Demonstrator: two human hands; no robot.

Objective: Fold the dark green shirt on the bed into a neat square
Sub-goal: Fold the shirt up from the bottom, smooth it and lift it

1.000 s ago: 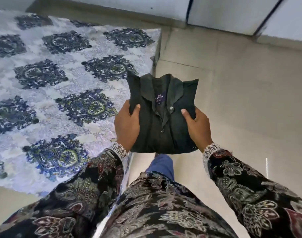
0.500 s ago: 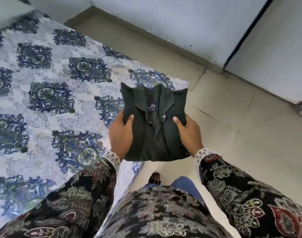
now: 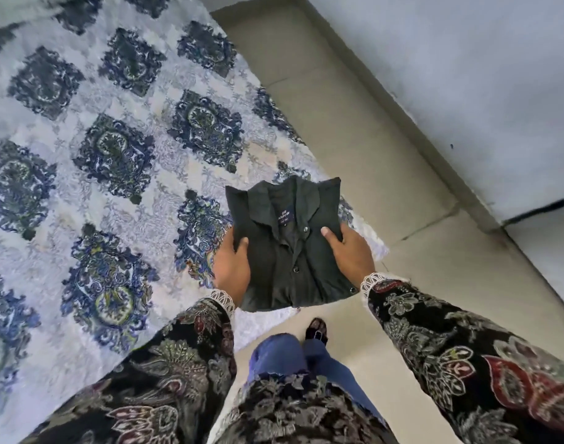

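Observation:
The dark green shirt (image 3: 290,251) is folded into a compact square, collar and label facing up. It is held in the air over the corner of the bed (image 3: 98,161). My left hand (image 3: 231,267) grips its left edge, thumb on top. On the other side my right hand (image 3: 351,251) holds the right edge, thumb pressed on the front near the buttons. The fingers of both hands are hidden under the cloth.
The bed carries a white sheet with blue floral medallions. Its corner ends near the shirt. Beige floor tiles (image 3: 418,283) spread to the right, bounded by a pale wall (image 3: 466,75). My legs and a shoe (image 3: 316,328) stand on the floor beside the bed.
The view has turned left and the shirt, still held in both hands, now hangs over the bed's corner rather than over the floor. The grip is unchanged.

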